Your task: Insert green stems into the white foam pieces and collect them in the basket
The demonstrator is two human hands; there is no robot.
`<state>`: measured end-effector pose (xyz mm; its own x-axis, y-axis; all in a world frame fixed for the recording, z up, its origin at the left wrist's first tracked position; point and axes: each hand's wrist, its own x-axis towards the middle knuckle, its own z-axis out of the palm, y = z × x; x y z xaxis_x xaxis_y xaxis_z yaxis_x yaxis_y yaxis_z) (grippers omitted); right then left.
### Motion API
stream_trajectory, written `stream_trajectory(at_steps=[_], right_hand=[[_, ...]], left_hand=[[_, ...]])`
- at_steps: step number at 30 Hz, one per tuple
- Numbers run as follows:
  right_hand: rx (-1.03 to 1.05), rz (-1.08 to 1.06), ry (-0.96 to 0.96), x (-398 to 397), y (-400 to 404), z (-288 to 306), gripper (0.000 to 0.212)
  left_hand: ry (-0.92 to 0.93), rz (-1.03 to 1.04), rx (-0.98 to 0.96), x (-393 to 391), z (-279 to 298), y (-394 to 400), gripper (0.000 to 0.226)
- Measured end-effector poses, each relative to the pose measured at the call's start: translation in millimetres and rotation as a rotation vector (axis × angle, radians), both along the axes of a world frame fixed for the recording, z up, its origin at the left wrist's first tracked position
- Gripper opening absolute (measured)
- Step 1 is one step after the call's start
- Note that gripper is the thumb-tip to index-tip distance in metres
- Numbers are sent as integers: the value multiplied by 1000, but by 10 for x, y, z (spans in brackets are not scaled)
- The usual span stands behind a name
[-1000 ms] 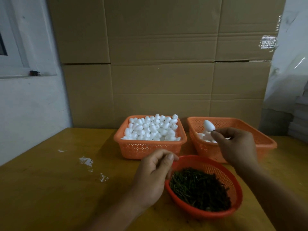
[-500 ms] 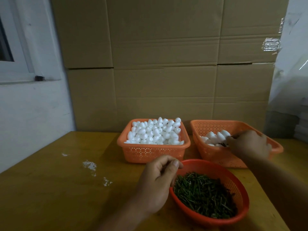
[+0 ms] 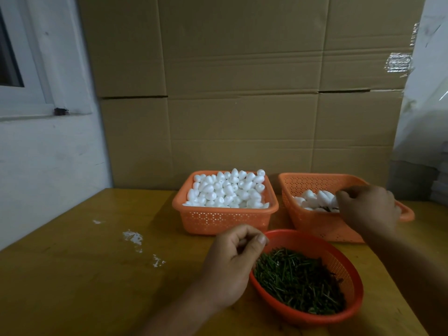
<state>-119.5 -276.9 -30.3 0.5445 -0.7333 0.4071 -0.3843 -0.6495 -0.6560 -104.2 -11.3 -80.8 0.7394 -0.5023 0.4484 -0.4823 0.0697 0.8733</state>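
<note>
My right hand [image 3: 368, 207] hangs, fingers curled, over the right orange perforated plastic basket [image 3: 315, 221] of stemmed white foam pieces [image 3: 312, 200], apparently gripping nothing. My left hand [image 3: 232, 263] curls empty beside the round red basket [image 3: 351, 309], its short green stems [image 3: 298, 280] pointing every way.

Single view, head-worn, wide-angle; no second view to share scene
Looks forward and slightly down from person's own standpoint over yellow table [image 3: 72, 275]
Faces cardboard wall [image 3: 242, 93] square-on; white wall and window frame [image 3: 26, 98] at left edge
Both forearms enter from bottom edge: left hand [image 3: 232, 265] near lens, low centre; right hand [image 3: 368, 207] farther, right
Round red basket [image 3: 349, 314] nearest; two orange baskets [image 3: 225, 219] mid-depth, against cardboard
Edges curve, verticals lean outward
</note>
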Motion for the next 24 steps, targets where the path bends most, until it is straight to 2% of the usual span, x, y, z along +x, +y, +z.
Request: stream_trajectory(at_steps=[3,8,10,14,17,19,22,24], right_hand=[[105,121,-140,-76,163,20,24],[174,329,-285,-289,496,17,28],[124,414,-269,-367,593,-46,29],[-32,534,-121,-483,730,-158,30],[-122,556,-53,-528,790,-178,30],[-133,567,-23,-535,817,-184,29],[-126,554,-5,-533,849,-193,28],[-125,549,9,-534,859,-193,28]], left_hand=[[-9,6,-4,6,-6,-5,18],[-44,40,6,30,-9,6,18],[-26,52,-2,40,-5,10,24],[-30,129,9,70,79,45,46],[-30,231,-2,152,224,104,48],[-55,337,37,327,289,169,43],[-125,464,180,676,394,261,17],[-173,531,292,940,467,279,11]])
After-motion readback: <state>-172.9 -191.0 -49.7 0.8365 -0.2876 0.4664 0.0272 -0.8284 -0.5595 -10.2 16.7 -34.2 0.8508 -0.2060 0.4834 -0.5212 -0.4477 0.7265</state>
